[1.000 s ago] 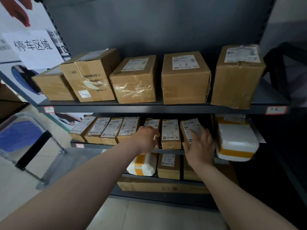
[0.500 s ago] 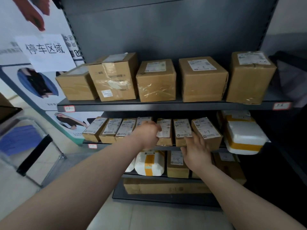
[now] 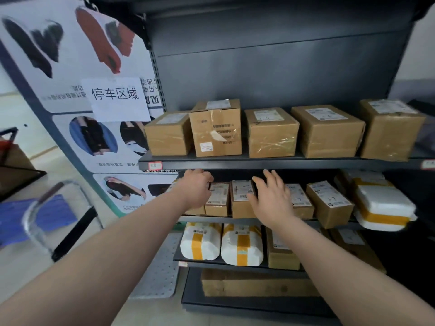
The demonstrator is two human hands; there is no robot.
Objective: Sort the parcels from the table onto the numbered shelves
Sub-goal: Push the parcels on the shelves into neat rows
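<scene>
We reach both arms out to the middle shelf [image 3: 223,220], where a row of small parcels [image 3: 217,200] stands with the labels tipped toward us. Our left hand [image 3: 196,188] is at the left end of the row, its grip curled over the tops of the parcels there. We cannot tell whether it actually clasps one. Our right hand [image 3: 270,196] is further right, its grip wide open with the fingers spread. It lies over the row just right of a brown labelled parcel [image 3: 242,198] and holds nothing. Further right, a tilted parcel [image 3: 329,203] stands beside white foam parcels [image 3: 383,208] bound in yellow tape. Five larger cartons [image 3: 270,132] line the top shelf [image 3: 259,164]. Two white taped bundles [image 3: 242,243] lie on the shelf below.
</scene>
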